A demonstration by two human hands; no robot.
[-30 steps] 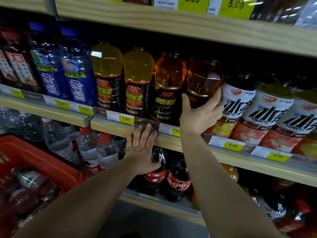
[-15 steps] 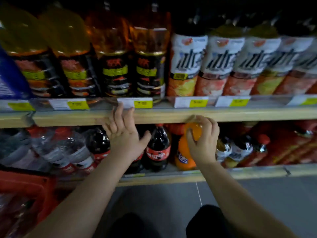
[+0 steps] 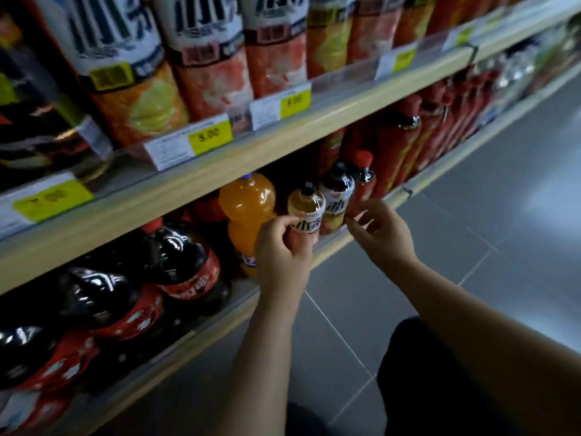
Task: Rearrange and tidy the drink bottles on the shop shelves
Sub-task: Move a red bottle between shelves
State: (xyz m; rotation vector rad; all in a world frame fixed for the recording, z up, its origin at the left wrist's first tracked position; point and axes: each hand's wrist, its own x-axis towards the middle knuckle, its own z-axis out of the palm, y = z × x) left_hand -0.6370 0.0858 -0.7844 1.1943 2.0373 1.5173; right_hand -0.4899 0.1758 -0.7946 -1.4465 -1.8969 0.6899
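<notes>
Far left on the bottom shelf, big dark cola bottles with red labels (image 3: 176,256) lean in a row. Over them the pale wooden shelf edge (image 3: 188,190) carries yellow price tags (image 3: 210,136), and tall bottles with white-and-orange wrappers (image 3: 125,67) stand on top. Moving along, there's a fat plastic bottle of orange soda (image 3: 248,209) upright at the front of the bottom shelf. Right beside it comes my left hand (image 3: 283,250), fingers curled round the lower half of a small pale-yellow bottle with a white label and black cap (image 3: 306,204); I'm gripping it at the shelf's front lip, touching the orange one's side. Next along, a second small white-labelled bottle with a dark cap (image 3: 339,196) stands just behind, and a dark bottle with a red cap (image 3: 364,171) stands next to that. My right hand (image 3: 380,234) is in close here, fingers bent, thumb and forefinger tips drawn together against that bottle's side, though I can't tell if they actually pinch anything. Further right, a run of red-wrapped bottles (image 3: 405,143) fills the shelf, blurring away. Below it all is grey tiled floor (image 3: 518,231), and my dark-trousered knee (image 3: 418,372) sits under my right forearm.
</notes>
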